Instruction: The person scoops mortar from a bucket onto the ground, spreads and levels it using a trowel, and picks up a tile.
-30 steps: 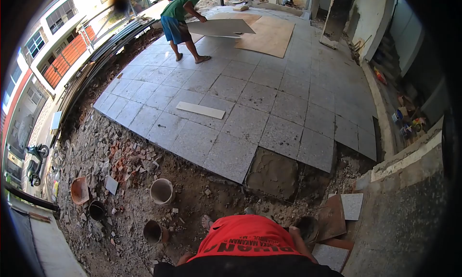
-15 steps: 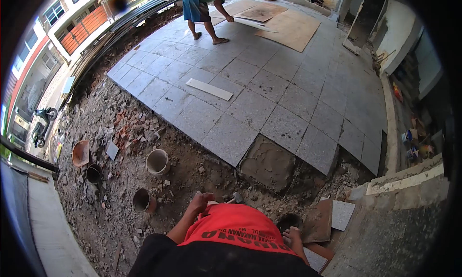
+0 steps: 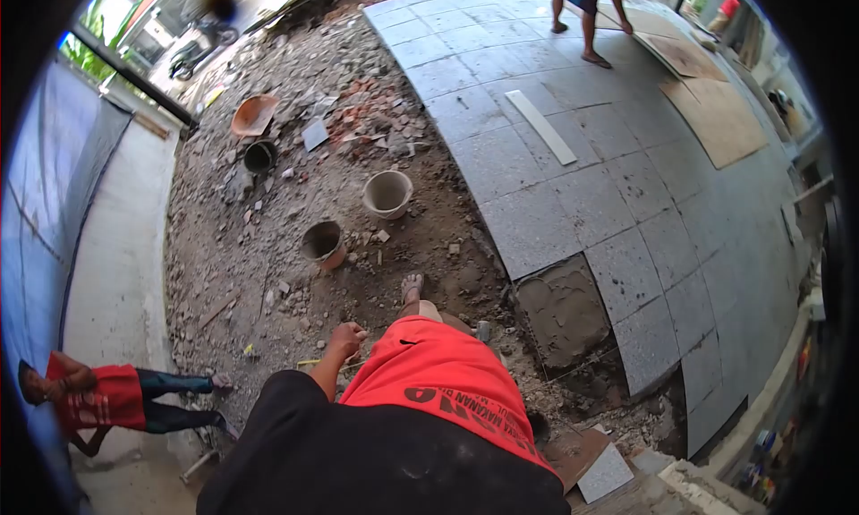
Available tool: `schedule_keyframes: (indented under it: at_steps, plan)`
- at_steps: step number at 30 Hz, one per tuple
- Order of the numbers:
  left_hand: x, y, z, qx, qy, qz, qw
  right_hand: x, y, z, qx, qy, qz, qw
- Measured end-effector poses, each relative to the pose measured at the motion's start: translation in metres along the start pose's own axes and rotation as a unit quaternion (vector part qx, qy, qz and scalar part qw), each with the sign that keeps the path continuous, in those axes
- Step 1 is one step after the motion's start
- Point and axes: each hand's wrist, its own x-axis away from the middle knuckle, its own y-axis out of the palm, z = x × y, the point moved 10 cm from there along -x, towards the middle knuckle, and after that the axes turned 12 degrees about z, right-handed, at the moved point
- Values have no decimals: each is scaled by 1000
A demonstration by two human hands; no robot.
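My left hand [image 3: 347,338] hangs beside my red shirt, above the rubble ground, its fingers loosely bent with nothing visible in them. My right hand is not in view. Ahead of my left hand stand a bucket with an orange outside [image 3: 330,257] and a pale bucket [image 3: 387,195]. My bare foot [image 3: 412,288] is on the dirt. To the right, a patch of wet mortar [image 3: 561,314] lies in a gap along the edge of the grey floor tiles [image 3: 528,229]. A small grey mallet-like head [image 3: 483,331] shows beside my leg.
Farther off lie a black bucket [image 3: 259,157], an orange basin [image 3: 255,115] and a loose tile [image 3: 315,136]. A white strip [image 3: 540,126] rests on the tiles. One person [image 3: 591,14] bends by boards [image 3: 716,121]; another in red [image 3: 112,399] is at left.
My view has swung left, so the tiled floor and buckets shift right in the picture. My right hand has left view. A person in red has come into view at left.
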Motion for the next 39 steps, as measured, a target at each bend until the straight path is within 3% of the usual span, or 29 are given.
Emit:
schedule_keyframes:
  at_steps: [3,4,7,9,10,13,15,18,21,22,24,26,27,28,30,31,32,33,34,35,36,37,39]
  plan:
    - [2,21,-20,-60,35,-28,997,-85,-2,30,48,-27,-46,997]
    - [1,21,-21,-65,37,-27,997,-52,5,-22,130,-49,-41,989]
    - [-18,19,-31,-51,32,-26,998,171,72,-195,43,48,35,997]
    - [-45,22,-48,3,5,-23,1000,195,103,-228,161,-5,25,987]
    - [-43,4,-33,-33,6,-45,998,200,117,-236,170,-9,31,985]
    - [-73,-10,-33,63,56,-73,994,200,158,-236,143,-13,17,989]
    - [-109,-2,-60,79,14,-135,988,208,189,-233,114,-17,24,993]
    - [-173,7,-94,116,-25,-156,981,170,219,-197,249,-97,4,964]
    - [-217,-19,-82,73,-19,-176,982,192,260,-197,236,-211,-54,947]
    - [-236,-21,-78,48,-2,-170,984,219,277,-210,412,-316,-42,853]
    - [-283,-1,-77,27,43,-168,984,198,258,-181,331,-256,4,908]
    - [-327,13,-57,35,18,-188,981,247,285,-195,419,-321,-52,848]
    - [-350,26,-52,36,3,-198,979,247,268,-173,316,-153,10,936]
    - [-381,48,-53,68,26,-154,985,254,251,-137,194,25,77,978]
    - [-437,81,-45,89,12,-138,986,264,253,-111,306,53,94,946]
    - [-478,127,-57,150,10,-197,969,276,245,-89,349,77,119,926]
    - [-512,182,-70,209,1,-269,940,273,253,-89,499,-71,70,861]
    - [-527,176,-44,317,-63,-216,921,280,253,-78,488,-46,72,869]
    - [-539,191,-25,375,-160,-247,879,289,273,-94,516,-30,83,852]
    - [-545,186,1,400,-194,-216,869,295,294,-110,514,6,91,853]
    - [-575,207,-5,491,-212,-175,827,292,281,-91,508,25,99,855]
    - [-614,234,-30,491,-215,-138,833,290,282,-91,519,-4,97,849]
    - [-638,260,-39,446,-277,-73,848,284,271,-74,547,51,107,829]
